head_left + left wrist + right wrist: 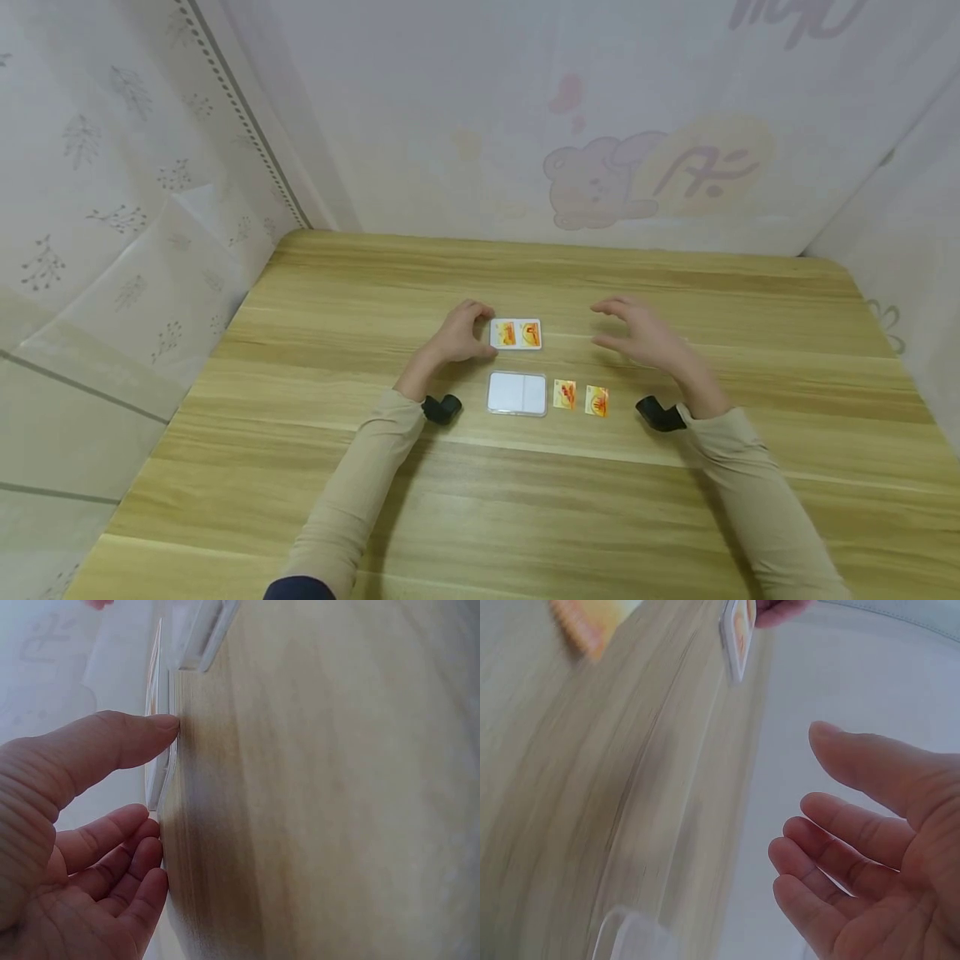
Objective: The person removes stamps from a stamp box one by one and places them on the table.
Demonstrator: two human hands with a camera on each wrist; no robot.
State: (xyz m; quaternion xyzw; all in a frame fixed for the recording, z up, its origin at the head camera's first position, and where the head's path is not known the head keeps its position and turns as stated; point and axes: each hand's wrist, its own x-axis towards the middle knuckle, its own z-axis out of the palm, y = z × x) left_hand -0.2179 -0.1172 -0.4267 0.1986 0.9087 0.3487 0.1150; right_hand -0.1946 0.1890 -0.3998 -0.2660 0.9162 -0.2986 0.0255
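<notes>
My left hand (459, 333) holds the left end of a small white case (516, 347), thumb at its near edge and fingers at the far corner. Two orange-and-yellow stamps (531, 334) lie side by side in that case. In the left wrist view the thumb tip overlaps the case edge (162, 774). My right hand (643, 337) hovers to the right of the case, fingers apart from the thumb and nothing between them. Nearer to me lies a second case (508, 392), clear-rimmed with a white insert. Two loose stamps, one left (565, 394) and one right (597, 402), lie beside it.
A clear plastic piece (634, 939) shows at the bottom of the right wrist view, on the wooden table (480, 492). Black wrist mounts sit by the left cuff (444, 409) and right cuff (660, 414). Patterned curtains (420, 125) hang behind the table.
</notes>
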